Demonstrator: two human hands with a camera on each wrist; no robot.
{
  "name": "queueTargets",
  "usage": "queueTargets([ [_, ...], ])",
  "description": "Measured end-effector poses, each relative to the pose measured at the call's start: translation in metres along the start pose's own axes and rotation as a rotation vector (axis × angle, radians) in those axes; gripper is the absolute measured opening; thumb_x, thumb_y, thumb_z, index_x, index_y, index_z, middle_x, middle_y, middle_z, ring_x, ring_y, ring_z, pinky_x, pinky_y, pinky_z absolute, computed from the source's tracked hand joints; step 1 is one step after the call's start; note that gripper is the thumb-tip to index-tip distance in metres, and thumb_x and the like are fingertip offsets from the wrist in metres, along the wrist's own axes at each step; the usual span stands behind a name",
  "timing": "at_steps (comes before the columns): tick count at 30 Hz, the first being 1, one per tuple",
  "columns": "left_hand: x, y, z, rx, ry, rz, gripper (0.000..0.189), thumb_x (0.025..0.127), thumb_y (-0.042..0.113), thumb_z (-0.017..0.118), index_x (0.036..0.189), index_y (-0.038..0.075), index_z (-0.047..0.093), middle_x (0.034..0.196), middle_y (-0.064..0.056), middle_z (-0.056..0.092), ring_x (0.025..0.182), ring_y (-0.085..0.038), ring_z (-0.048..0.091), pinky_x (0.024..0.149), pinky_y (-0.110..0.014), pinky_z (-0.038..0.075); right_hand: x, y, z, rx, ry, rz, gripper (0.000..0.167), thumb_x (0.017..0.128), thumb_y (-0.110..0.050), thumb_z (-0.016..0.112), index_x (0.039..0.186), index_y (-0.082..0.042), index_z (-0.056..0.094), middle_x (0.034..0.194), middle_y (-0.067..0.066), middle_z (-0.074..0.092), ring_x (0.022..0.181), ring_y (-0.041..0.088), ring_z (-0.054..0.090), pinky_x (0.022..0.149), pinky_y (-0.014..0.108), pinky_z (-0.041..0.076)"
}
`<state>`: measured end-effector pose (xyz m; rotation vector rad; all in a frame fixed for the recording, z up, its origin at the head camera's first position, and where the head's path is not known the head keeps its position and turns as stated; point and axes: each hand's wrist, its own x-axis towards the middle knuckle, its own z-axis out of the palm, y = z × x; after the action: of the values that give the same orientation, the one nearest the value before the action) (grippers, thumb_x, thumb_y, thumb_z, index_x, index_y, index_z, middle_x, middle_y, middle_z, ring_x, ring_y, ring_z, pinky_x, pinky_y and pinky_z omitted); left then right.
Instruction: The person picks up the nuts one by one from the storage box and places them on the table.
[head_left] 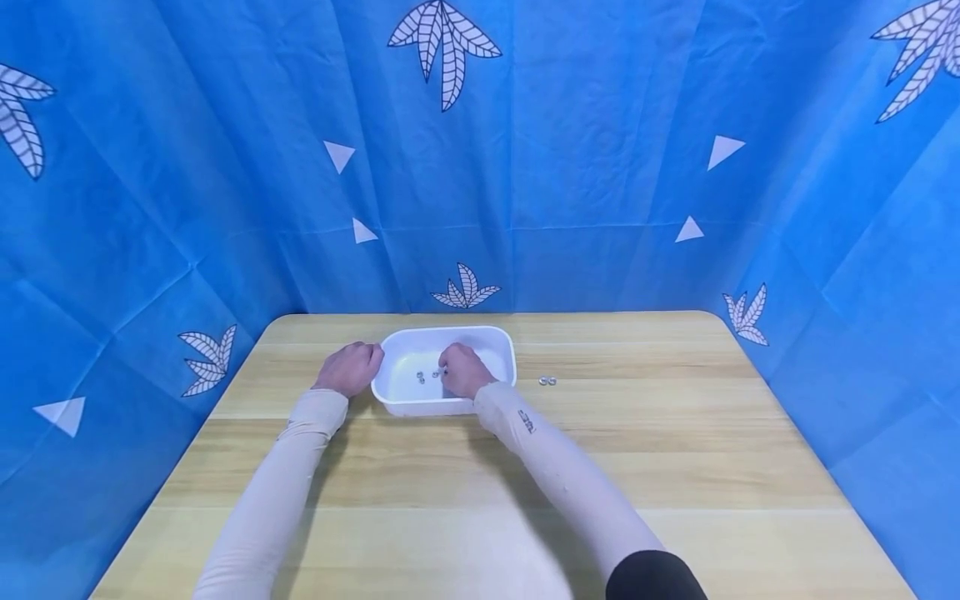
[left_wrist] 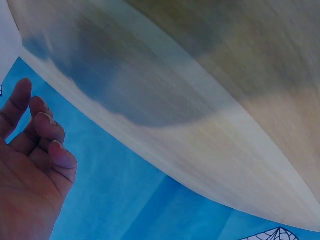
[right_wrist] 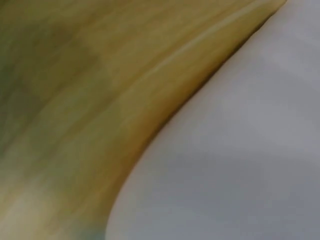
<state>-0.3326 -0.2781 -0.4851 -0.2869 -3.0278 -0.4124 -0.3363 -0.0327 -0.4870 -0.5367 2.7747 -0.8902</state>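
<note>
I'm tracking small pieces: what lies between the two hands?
The head view shows part of the white tray, with small shiny pieces on its floor, between the left hand and the right hand.

No word, number, brand or sign can be read in any of the views. The one thing that looks like print is a small dark mark (head_left: pixel 527 422) on the pale sleeve (head_left: pixel 577 492) of the right arm, seen from the head camera, on the forearm a little above the wrist; it is a compact grey-black patch, too small and blurred to make out as letters, figures or a logo. The white motifs (head_left: pixel 453 75) on the blue curtain (head_left: pixel 585 83) are leaf sprays and plain triangles, pictures rather than writing
</note>
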Motion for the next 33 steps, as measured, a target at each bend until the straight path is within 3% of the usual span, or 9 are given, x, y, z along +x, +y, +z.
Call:
queueTargets([
  [7,-0.0009,0.0035,-0.0015,0.001,-0.006,-0.014,0.064,0.109,0.037,0.02,0.099,0.002,0.073,0.106,-0.022,0.071,0.103,-0.043,0.069,0.089,-0.059,0.055,-0.0016,-0.0001,0.0,-0.051,0.012,0.008,0.02,0.092,0.004,0.063,0.105,-0.002,0.076,0.108,0.009,0.074,0.103,0.022,0.067,0.105,0.035,0.053],
  [11,0.0002,0.0029,-0.0016,-0.006,0.005,-0.016,0.06,0.11,0.035,0.023,0.098,0.002,0.072,0.106,-0.022,0.071,0.103,-0.043,0.069,0.09,-0.059,0.055,-0.0008,0.001,0.0002,-0.143,-0.005,0.017,0.016,0.095,-0.001,0.061,0.107,-0.004,0.071,0.098,0.008,0.069,0.091,0.02,0.063,0.097,0.035,0.056],
  [14,0.0002,0.002,-0.0012,-0.003,0.007,-0.01,0.061,0.11,0.035,0.022,0.097,0.003,0.072,0.106,-0.022,0.072,0.103,-0.043,0.069,0.089,-0.059,0.055,-0.0009,0.0018,0.0006,-0.221,-0.024,0.019,0.017,0.096,-0.006,0.061,0.112,-0.005,0.068,0.099,0.007,0.066,0.092,0.021,0.061,0.097,0.036,0.056],
  [19,-0.0008,0.0,0.0006,-0.001,0.004,-0.006,0.065,0.109,0.037,0.019,0.095,0.003,0.072,0.105,-0.021,0.072,0.101,-0.042,0.069,0.088,-0.059,0.055,-0.0029,0.0009,0.0005,-0.252,-0.04,-0.001,0.02,0.101,-0.008,0.057,0.118,-0.006,0.066,0.104,0.008,0.066,0.097,0.021,0.062,0.1,0.035,0.055],
  [26,-0.0015,-0.001,0.0007,-0.002,0.006,-0.001,0.058,0.11,0.033,0.025,0.095,0.002,0.073,0.104,-0.022,0.072,0.101,-0.043,0.07,0.087,-0.059,0.056,-0.0043,-0.0014,-0.0008,-0.207,-0.039,-0.031,0.02,0.102,-0.007,0.055,0.115,-0.007,0.07,0.106,0.006,0.069,0.094,0.017,0.064,0.097,0.03,0.056],
  [33,-0.0022,0.0017,-0.0008,-0.002,0.006,-0.001,0.059,0.11,0.033,0.024,0.1,0.002,0.073,0.109,-0.023,0.073,0.105,-0.044,0.069,0.09,-0.059,0.055,-0.0046,-0.0026,-0.0015,-0.077,-0.003,-0.02,0.02,0.101,-0.001,0.053,0.112,-0.003,0.07,0.116,0.008,0.066,0.108,0.02,0.064,0.105,0.032,0.052],
])
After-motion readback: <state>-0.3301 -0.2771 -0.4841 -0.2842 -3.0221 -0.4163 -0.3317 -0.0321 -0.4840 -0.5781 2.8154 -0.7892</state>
